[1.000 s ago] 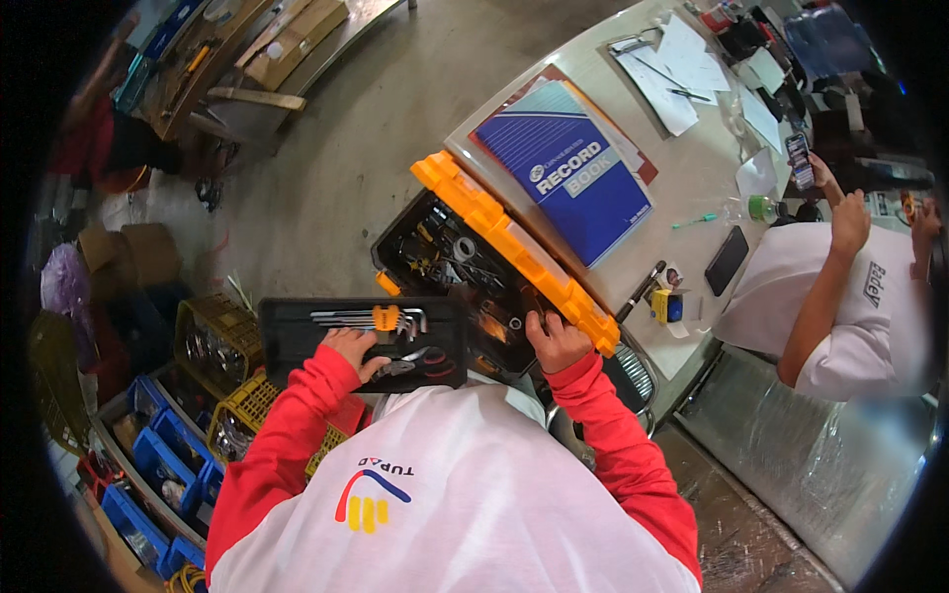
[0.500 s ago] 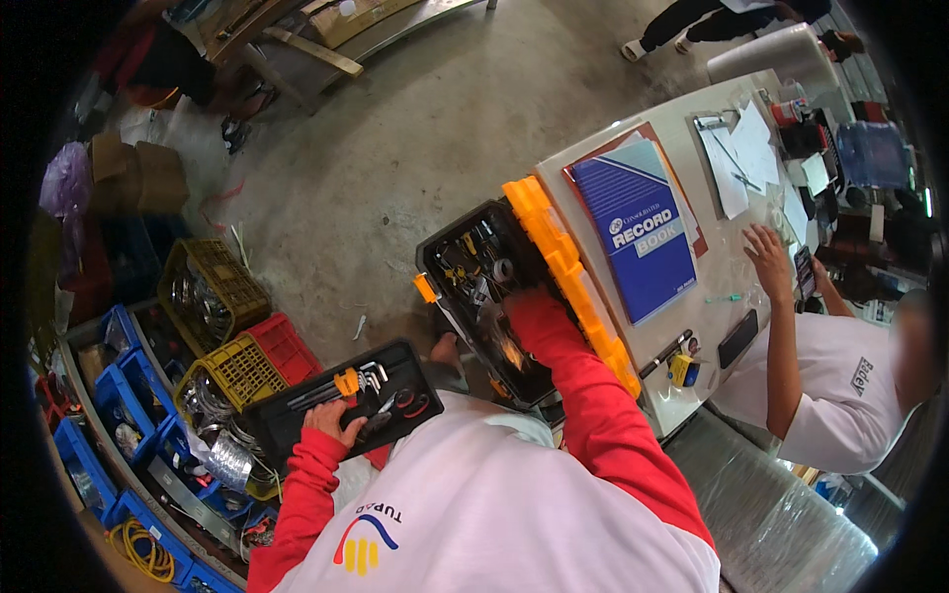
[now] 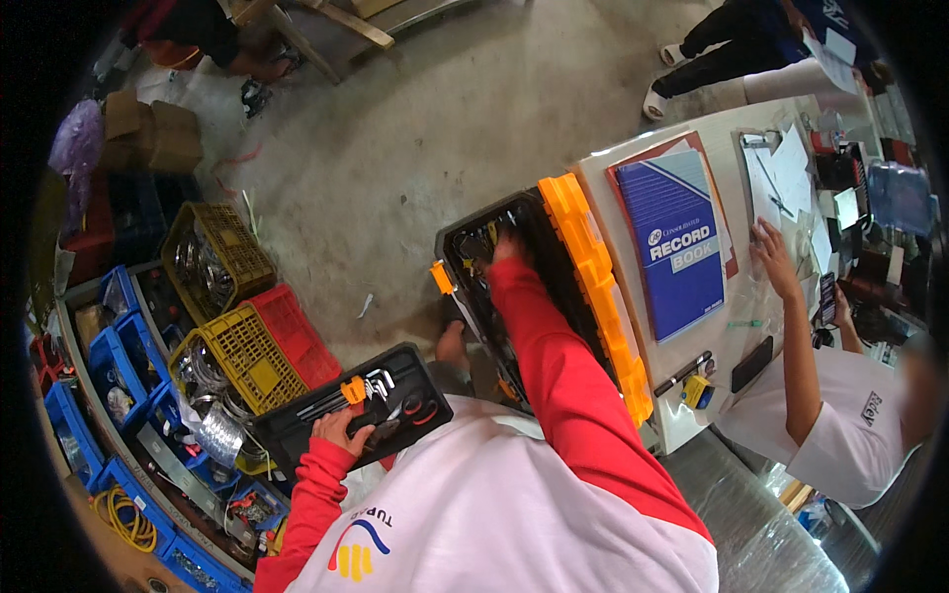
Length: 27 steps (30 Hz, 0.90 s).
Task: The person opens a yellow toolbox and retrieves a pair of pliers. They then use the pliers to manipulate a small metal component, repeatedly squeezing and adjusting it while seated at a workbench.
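My left hand (image 3: 336,431) grips the near edge of a black tool tray (image 3: 351,407) that holds hex keys, an orange handle and red-handled pliers; I hold the tray out to my left above the floor. My right arm in a red sleeve stretches forward, and my right hand (image 3: 507,247) reaches down into the far end of an open black toolbox (image 3: 494,287) with an orange lid (image 3: 593,287). The fingers are among the tools inside, and whether they grip anything is hidden.
A white table (image 3: 633,168) to the right carries a blue book (image 3: 674,242), a clipboard (image 3: 781,183) and small items; another person in a white shirt (image 3: 840,425) rests a hand on it. Yellow (image 3: 222,257), red and blue crates (image 3: 109,366) of parts stand on the left.
My view has swung left and the toolbox now lies to the right. The left hand carried the tray away to the left. The right hand left the box's edge and reached deep inside.
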Each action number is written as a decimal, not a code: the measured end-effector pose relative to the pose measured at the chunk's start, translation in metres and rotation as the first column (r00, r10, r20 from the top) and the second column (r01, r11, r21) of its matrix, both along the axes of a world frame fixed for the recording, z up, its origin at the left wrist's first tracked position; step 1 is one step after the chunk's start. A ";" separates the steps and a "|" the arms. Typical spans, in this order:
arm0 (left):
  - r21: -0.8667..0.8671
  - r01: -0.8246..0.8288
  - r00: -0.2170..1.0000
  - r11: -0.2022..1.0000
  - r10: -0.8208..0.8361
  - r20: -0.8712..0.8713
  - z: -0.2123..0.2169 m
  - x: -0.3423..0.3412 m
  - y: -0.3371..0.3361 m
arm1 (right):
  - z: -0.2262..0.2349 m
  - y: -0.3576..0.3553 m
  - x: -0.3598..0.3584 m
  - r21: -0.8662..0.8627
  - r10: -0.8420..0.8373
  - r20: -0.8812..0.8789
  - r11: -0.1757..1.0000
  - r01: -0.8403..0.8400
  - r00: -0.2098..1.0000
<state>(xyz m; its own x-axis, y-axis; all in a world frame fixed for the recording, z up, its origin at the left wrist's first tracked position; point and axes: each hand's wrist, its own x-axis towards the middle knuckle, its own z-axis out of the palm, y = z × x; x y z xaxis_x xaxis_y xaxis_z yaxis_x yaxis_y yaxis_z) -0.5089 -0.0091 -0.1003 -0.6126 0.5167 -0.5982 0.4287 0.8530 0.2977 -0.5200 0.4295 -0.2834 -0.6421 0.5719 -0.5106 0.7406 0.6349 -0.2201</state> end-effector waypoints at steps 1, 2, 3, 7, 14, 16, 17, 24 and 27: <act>-0.001 0.003 1.000 1.000 -0.003 0.009 0.000 0.000 0.002 | -0.004 0.001 0.000 0.007 -0.034 0.004 0.999 0.034 0.999; -0.020 0.015 1.000 1.000 -0.015 0.011 0.000 0.000 0.003 | -0.007 0.004 0.002 -0.083 -0.070 0.020 0.994 0.071 0.997; 0.014 -0.001 1.000 1.000 0.000 0.014 0.000 0.000 0.005 | -0.009 0.009 0.007 -0.146 -0.106 0.039 0.983 0.111 0.994; 0.073 -0.016 1.000 0.997 0.015 0.014 -0.004 -0.002 0.014 | -0.003 0.034 0.029 -0.203 -0.266 -0.133 0.950 0.236 0.955; 0.050 0.011 0.998 0.999 -0.014 0.065 -0.009 -0.007 0.022 | -0.001 0.014 0.052 0.041 0.187 -0.346 0.982 -0.184 0.919; 0.050 0.024 0.998 0.998 -0.027 0.060 -0.008 -0.006 0.024 | -0.012 0.000 0.038 0.022 0.180 -0.129 0.984 -0.178 0.975; 0.064 0.022 0.998 0.998 -0.025 0.054 -0.008 -0.006 0.025 | -0.016 -0.004 0.034 -0.018 0.176 0.035 0.984 -0.175 0.984; 0.041 0.027 0.999 0.999 -0.029 0.040 -0.007 -0.006 0.023 | 0.011 0.008 0.057 -0.008 -0.029 -0.111 1.000 0.028 0.993; 0.019 0.011 0.998 1.000 -0.012 0.054 -0.009 -0.006 0.020 | 0.025 0.029 0.075 -0.070 -0.133 0.090 0.988 0.140 0.987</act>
<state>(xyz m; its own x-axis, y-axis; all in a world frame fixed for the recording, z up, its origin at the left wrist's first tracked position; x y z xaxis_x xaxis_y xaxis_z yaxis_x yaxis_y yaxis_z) -0.5145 0.0106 -0.1097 -0.5732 0.5352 -0.6205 0.4214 0.8420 0.3369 -0.4454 0.4587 -0.2581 -0.5134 0.6086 -0.6050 0.8371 0.5105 -0.1967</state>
